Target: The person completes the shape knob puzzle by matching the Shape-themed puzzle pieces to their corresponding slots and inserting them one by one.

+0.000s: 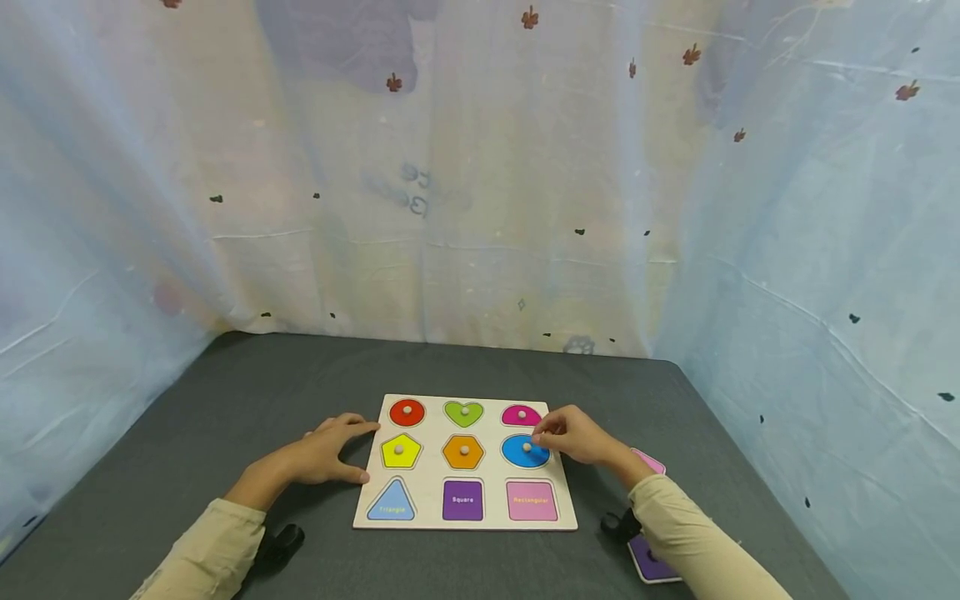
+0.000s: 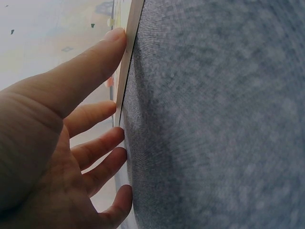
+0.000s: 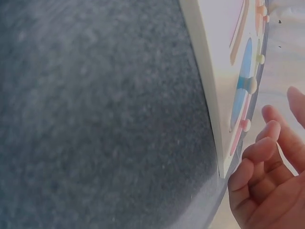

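Currently, a pale puzzle board lies flat on the grey table. Your left hand is at the board's left edge, fingers loosely spread; thumb and forefinger touch that edge without gripping it. Your right hand hangs over the board's right side, fingers loosely bent above the blue oval and holding nothing; from the right wrist, your fingertips show apart from the oval's knob.

Board's far row, left to right: red circle, green heart, magenta half-circle, each knobbed. Board's middle row: yellow pentagon, orange hexagon, then that oval, knobbed too. Board's near row: a light blue triangle recess, a purple square recess and a pink rectangle recess, their printed words visible.

Off the board's right side, a pink piece and a purple piece lie on the table, both partly hidden by your right forearm. Beyond the board's far edge, past the table, hangs a pale curtain with small leaf prints
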Tool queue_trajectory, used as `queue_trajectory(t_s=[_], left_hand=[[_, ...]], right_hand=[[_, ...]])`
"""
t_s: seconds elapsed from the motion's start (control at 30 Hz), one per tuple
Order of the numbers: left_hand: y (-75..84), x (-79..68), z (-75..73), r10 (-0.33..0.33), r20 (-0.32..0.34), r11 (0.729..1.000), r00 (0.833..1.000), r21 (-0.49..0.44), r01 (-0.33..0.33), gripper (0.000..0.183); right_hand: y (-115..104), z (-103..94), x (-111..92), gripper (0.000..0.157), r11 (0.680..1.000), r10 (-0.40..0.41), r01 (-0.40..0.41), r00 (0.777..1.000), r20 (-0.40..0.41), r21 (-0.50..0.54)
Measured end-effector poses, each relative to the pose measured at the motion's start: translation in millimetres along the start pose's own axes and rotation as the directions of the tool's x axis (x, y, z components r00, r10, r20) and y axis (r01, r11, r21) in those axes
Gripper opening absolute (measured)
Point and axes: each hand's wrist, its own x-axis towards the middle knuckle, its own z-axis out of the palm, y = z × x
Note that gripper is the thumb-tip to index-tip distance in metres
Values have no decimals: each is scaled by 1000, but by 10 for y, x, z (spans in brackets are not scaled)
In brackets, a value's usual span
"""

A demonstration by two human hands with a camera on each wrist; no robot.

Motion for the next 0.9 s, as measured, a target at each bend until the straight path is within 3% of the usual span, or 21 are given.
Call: queue_trajectory(t_s=[0.37,0.9], left_hand=[[9,10,-7,1,-2,1000,1000,8,-1,87],[8,6,-4,-8,1,1000,1000,12,8,87]], right_hand=[[-5,-135,-172,25,998,55,-56,998,-15,-11],[114,-386,-593,27,998,13,-17,998,-61,-65]])
